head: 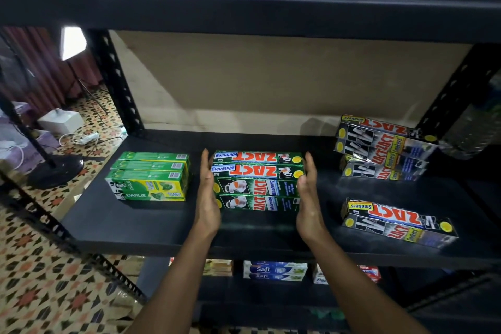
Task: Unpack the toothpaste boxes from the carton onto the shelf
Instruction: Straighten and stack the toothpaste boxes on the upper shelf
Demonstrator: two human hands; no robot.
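A stack of green Zact Whitening toothpaste boxes [257, 179] sits in the middle of the black shelf [151, 225]. My left hand [207, 195] lies flat against the stack's left end, fingers straight. My right hand [307, 195] lies flat against its right end, fingers straight. Left of the stack is a pile of green and yellow Darlie boxes [150, 177]. At the back right is a pile of black Zact Smokers boxes [382, 148], and a single Zact Smokers box [398, 221] lies at the front right. No carton is in view.
A shelf board above [244, 0] overhangs the space. Black slotted uprights [116, 81] stand at both sides. The lower shelf holds Safi boxes [275, 270] and others. A plastic bottle [471, 133] lies at the far right. A lamp stand base [55, 169] sits on the patterned floor at left.
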